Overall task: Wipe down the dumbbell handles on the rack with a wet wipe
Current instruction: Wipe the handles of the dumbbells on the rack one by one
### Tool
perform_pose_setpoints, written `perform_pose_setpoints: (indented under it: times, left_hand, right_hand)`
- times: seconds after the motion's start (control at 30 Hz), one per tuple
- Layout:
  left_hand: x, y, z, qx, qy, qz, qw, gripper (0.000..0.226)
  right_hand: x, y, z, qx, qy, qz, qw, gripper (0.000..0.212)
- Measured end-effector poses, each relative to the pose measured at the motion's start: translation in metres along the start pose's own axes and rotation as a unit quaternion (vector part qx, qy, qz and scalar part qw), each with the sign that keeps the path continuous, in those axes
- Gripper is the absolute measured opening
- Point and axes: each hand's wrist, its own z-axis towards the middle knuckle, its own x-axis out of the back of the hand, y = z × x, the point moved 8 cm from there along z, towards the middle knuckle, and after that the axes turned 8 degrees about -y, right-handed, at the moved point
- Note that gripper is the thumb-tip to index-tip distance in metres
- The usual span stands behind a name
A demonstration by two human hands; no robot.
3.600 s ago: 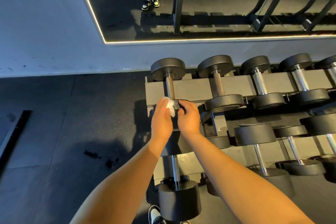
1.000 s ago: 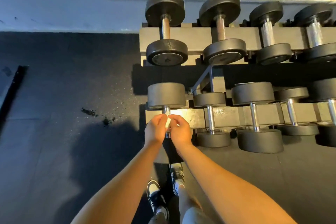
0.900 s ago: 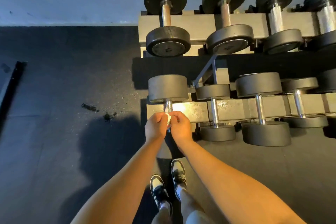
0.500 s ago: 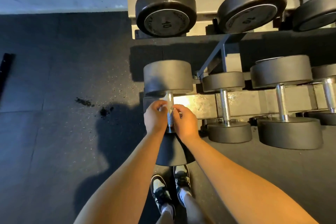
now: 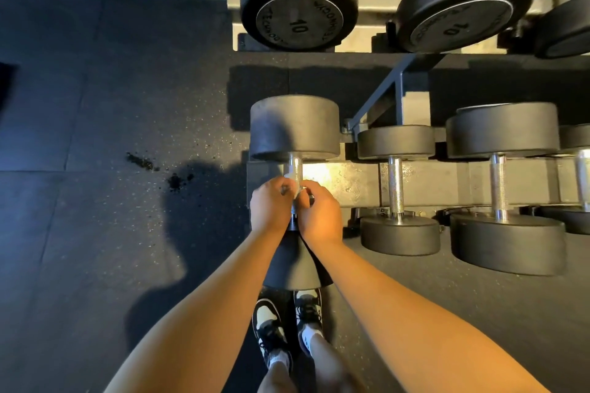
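The leftmost dumbbell [image 5: 294, 128] on the lower rack tier has black round heads and a knurled steel handle [image 5: 295, 169]. My left hand [image 5: 269, 206] and my right hand [image 5: 319, 210] meet round the middle of that handle from either side. A white wet wipe [image 5: 295, 191] shows as a small patch between their fingertips, wrapped on the handle. The handle's lower part and the near head are partly hidden by my hands and wrists.
More dumbbells [image 5: 397, 188] sit to the right on the lower tier, and 10-marked ones [image 5: 298, 0] on the upper tier. A grey rack brace [image 5: 383, 89] slants between tiers. Dark rubber floor [image 5: 111, 137] with crumbs lies left; my shoes [image 5: 287, 325] stand below.
I moved from the upper tier's left dumbbell to the lower tier's left one. Over the last second the view came closer and my hands stayed on its handle.
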Motion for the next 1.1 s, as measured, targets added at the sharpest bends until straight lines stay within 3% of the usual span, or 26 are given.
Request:
perform_pose_setpoints:
  times: [0.13,0.3,0.5,0.7,1.0,1.1]
  left_hand:
    - [0.009,0.012,0.007,-0.010,0.038,-0.067,0.997,0.027]
    - [0.003,0.024,0.008,-0.034,0.026,0.006,0.999,0.024]
    - [-0.002,-0.002,-0.005,-0.016,-0.012,-0.012,1.000,0.022]
    - [0.011,0.023,0.017,-0.049,0.028,-0.016,0.998,0.025]
    - [-0.002,-0.007,-0.011,-0.020,-0.044,0.001,0.999,0.019]
    - [0.009,0.002,0.003,-0.026,0.003,-0.025,0.999,0.020]
  right_hand:
    - [0.000,0.005,0.001,-0.006,-0.003,0.014,1.000,0.021]
    - [0.001,0.005,0.000,-0.011,0.001,0.030,0.999,0.025]
    - [0.006,0.002,-0.005,-0.011,0.001,0.049,0.999,0.025]
    - [-0.001,0.008,0.001,-0.011,0.006,0.040,0.999,0.018]
    - [0.010,-0.003,-0.008,0.004,0.007,0.037,0.999,0.017]
    - [0.007,0.000,-0.006,0.001,0.010,0.045,0.999,0.018]
